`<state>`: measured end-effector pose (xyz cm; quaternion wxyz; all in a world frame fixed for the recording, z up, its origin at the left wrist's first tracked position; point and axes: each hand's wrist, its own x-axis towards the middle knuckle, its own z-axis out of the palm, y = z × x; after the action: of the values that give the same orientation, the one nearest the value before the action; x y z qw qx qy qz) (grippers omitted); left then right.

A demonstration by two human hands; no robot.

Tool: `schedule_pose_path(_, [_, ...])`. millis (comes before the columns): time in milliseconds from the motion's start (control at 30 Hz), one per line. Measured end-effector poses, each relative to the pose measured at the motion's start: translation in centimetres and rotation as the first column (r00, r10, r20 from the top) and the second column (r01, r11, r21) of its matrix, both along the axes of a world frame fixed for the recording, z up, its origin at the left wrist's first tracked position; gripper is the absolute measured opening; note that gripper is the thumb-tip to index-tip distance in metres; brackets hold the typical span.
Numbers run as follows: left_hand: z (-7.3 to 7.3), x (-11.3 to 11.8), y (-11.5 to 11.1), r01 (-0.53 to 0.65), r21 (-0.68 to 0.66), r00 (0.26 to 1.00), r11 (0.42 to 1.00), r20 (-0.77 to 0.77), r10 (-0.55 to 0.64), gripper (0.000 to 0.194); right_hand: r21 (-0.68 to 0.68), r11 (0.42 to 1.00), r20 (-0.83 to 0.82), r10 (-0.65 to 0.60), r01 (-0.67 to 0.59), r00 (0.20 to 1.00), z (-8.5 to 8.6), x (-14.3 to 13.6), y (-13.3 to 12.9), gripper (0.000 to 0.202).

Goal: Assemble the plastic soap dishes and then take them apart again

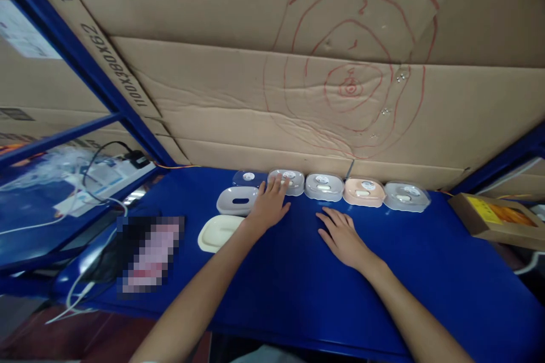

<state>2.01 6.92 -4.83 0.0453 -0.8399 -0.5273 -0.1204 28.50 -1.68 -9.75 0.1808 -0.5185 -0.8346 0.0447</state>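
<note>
A row of small oval boxes with clear lids stands along the back of the blue table. My left hand (pixel 270 204) has its fingers spread, their tips on or just over a pale lidded box (pixel 297 182); contact is hard to tell. A clear lid (pixel 246 178) lies left of that box. In front are a white oval dish with a slot (pixel 227 205) and a cream shallow tray (pixel 213 233), both partly hidden by my left hand and forearm. My right hand (pixel 344 237) is open and holds nothing, in front of a grey box (pixel 325 188) and a peach box (pixel 365 194).
Another grey box (pixel 406 198) ends the row. Cardboard with red rings (pixel 221 91) walls the back. A brown carton (pixel 496 221) sits at the right. Leftward are a blurred-out dark and pink item (pixel 149 255), white cables and a power strip (pixel 102 184).
</note>
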Motion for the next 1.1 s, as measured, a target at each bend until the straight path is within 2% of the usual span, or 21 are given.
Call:
schedule_pose_path(67, [0.3, 0.2, -0.5, -0.007, 0.006, 1.000, 1.000, 0.013, 0.007, 0.060, 0.006, 1.000, -0.011, 0.005, -0.005, 1.000, 0.3, -0.1, -0.1, 0.046])
schedule_pose_path(167, [1.0, -0.4, -3.2, 0.023, 0.002, 0.999, 1.000, 0.022, -0.023, 0.048, 0.011, 1.000, -0.053, 0.029, -0.029, 0.998, 1.0, -0.5, -0.4, 0.046])
schedule_pose_path(233, [1.5, -1.0, -5.6, 0.082, -0.015, 0.996, 0.996, 0.020, -0.082, 0.043, 0.016, 0.998, -0.087, 0.062, -0.060, 0.994, 1.5, -1.0, -0.8, 0.051])
schedule_pose_path(300, [1.7, -1.5, -7.6, 0.186, -0.064, 0.982, 0.980, 0.029, -0.184, 0.043, 0.021, 0.991, -0.113, 0.130, -0.129, 0.985, 1.9, -1.7, -1.4, 0.063])
schedule_pose_path(333, [1.7, -1.6, -8.3, 0.244, -0.104, 0.969, 0.964, 0.053, -0.239, 0.047, 0.021, 0.984, -0.122, 0.176, -0.174, 0.977, 2.1, -2.0, -1.7, 0.073])
schedule_pose_path(400, [1.6, -1.7, -9.2, 0.332, -0.194, 0.941, 0.923, 0.139, -0.309, 0.070, 0.007, 0.967, -0.140, 0.252, -0.254, 0.958, 2.1, -2.4, -2.3, 0.095])
schedule_pose_path(467, [1.4, -1.6, -9.3, 0.354, -0.268, 0.928, 0.896, 0.223, -0.300, 0.097, -0.024, 0.959, -0.155, 0.276, -0.282, 0.949, 2.0, -2.6, -2.6, 0.109])
schedule_pose_path(533, [1.5, -1.4, -9.0, 0.344, -0.322, 0.925, 0.882, 0.276, -0.261, 0.106, -0.064, 0.963, -0.160, 0.250, -0.263, 0.955, 1.7, -2.5, -2.5, 0.114])
schedule_pose_path(700, [2.5, -1.6, -8.4, 0.382, -0.347, 0.887, 0.857, 0.397, -0.235, 0.087, -0.169, 0.969, -0.190, 0.145, -0.178, 0.971, 0.5, -1.9, -1.6, 0.115])
schedule_pose_path(833, [3.5, -3.5, -6.8, 0.359, -0.312, 0.888, 0.879, 0.403, -0.220, 0.081, -0.170, 0.972, -0.261, 0.112, -0.160, 0.959, -0.2, -2.0, -1.3, 0.115])
schedule_pose_path(967, [4.1, -5.5, -2.2, 0.278, -0.225, 0.944, 0.934, 0.242, -0.223, 0.076, -0.151, 0.970, -0.274, 0.143, -0.189, 0.951, -0.1, -2.0, -1.5, 0.108])
schedule_pose_path(1100, [3.7, -5.4, 3.4, 0.290, -0.282, 0.956, 0.914, 0.136, -0.261, 0.074, -0.131, 0.970, -0.228, 0.171, -0.204, 0.959, 0.4, -2.0, -1.8, 0.096])
